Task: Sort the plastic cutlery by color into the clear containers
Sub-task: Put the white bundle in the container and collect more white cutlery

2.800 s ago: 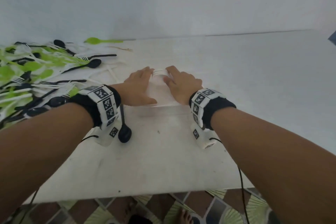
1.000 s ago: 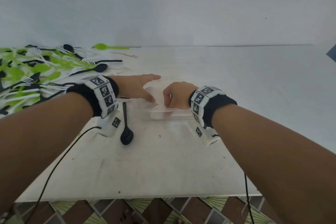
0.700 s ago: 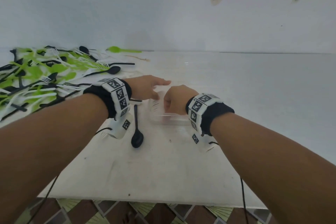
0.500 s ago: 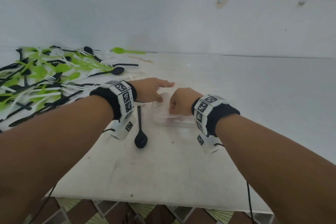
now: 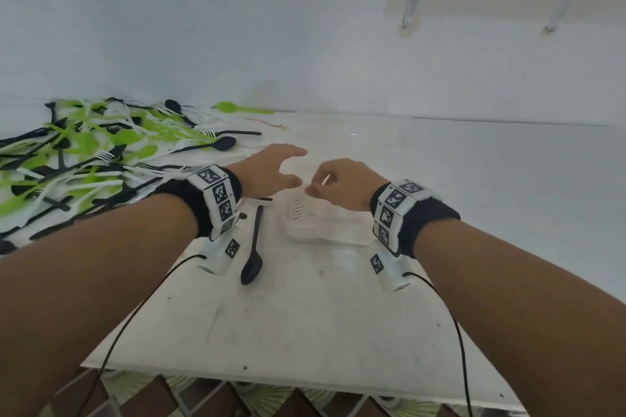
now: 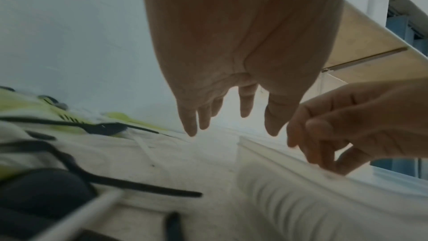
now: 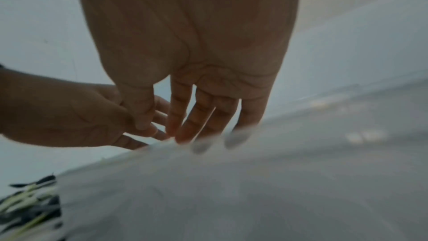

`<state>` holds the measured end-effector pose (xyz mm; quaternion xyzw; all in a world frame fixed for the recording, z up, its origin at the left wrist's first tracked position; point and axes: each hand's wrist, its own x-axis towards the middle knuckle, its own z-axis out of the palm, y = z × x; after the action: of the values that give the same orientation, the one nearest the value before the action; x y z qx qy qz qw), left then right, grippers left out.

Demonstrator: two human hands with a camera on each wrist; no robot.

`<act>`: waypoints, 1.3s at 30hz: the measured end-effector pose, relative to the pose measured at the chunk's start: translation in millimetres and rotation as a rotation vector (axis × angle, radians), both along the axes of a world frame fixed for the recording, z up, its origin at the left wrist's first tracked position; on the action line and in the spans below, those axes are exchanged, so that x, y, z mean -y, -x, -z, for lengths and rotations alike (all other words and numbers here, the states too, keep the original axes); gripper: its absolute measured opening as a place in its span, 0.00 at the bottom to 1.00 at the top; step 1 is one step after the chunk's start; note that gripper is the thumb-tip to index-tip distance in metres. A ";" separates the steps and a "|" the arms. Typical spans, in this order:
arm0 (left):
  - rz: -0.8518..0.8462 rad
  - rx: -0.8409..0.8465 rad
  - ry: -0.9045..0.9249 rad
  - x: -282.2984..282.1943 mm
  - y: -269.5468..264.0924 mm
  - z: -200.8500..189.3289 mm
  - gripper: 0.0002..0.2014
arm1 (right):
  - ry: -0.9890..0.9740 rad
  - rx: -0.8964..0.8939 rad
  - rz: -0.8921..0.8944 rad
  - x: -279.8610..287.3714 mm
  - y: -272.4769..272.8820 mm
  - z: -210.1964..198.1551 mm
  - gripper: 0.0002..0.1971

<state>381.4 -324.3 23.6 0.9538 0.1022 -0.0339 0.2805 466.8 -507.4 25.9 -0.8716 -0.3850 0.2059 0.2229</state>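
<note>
A clear container (image 5: 318, 230) stands on the white table (image 5: 305, 315), just in front of both hands. My right hand (image 5: 318, 184) is curled over its far left corner and pinches the rim; in the right wrist view (image 7: 166, 133) the fingertips show through the clear wall (image 7: 254, 180). My left hand (image 5: 299, 166) hovers left of it with fingers spread and straight, holding nothing, as the left wrist view (image 6: 231, 131) confirms. A mixed pile of green, black and white cutlery (image 5: 84, 159) lies at the far left. One black spoon (image 5: 252, 267) lies beside the container.
A lone green spoon (image 5: 237, 108) lies against the back wall. The table's front edge (image 5: 305, 379) is close to me, with tiled floor below. Cables (image 5: 135, 308) hang from both wrist cameras. The right half of the table is bare.
Both hands lay flat on the container earlier. The left hand has lifted off and spread forward; the right hand has curled onto the rim. My head has tilted up.
</note>
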 end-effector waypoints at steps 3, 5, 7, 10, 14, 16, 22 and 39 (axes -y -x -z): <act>-0.127 0.059 -0.029 -23.3 24.5 -16.0 0.35 | -0.124 -0.031 0.039 -19.7 3.8 -13.0 0.21; -0.192 -0.027 -0.087 -45.2 44.2 -30.1 0.41 | -0.126 -0.054 -0.007 -41.5 13.4 -22.9 0.30; -0.227 -0.178 -0.167 -68.1 65.9 -43.3 0.46 | -0.094 -0.048 -0.100 -67.5 28.1 -34.3 0.36; -0.250 -0.320 -0.256 -102.5 97.1 -57.1 0.44 | -0.033 -0.019 -0.198 -114.4 50.4 -43.2 0.39; -0.317 -0.317 -0.312 -157.0 138.9 -58.1 0.38 | 0.046 -0.029 -0.240 -178.9 83.9 -43.2 0.45; -0.351 -0.297 -0.319 -183.3 163.6 -57.7 0.32 | 0.055 0.000 -0.251 -209.7 101.8 -43.9 0.42; -0.466 -0.287 -0.269 -278.7 255.0 -54.8 0.28 | 0.113 0.010 -0.294 -311.9 161.5 -42.4 0.40; -0.645 -0.261 -0.105 -458.7 357.7 -30.6 0.30 | 0.044 -0.027 -0.324 -516.8 238.7 -17.0 0.39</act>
<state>23.8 134.4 54.2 0.8732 0.4348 -0.0601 0.2119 228.1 9.4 42.9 -0.8000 -0.5128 0.2593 0.1728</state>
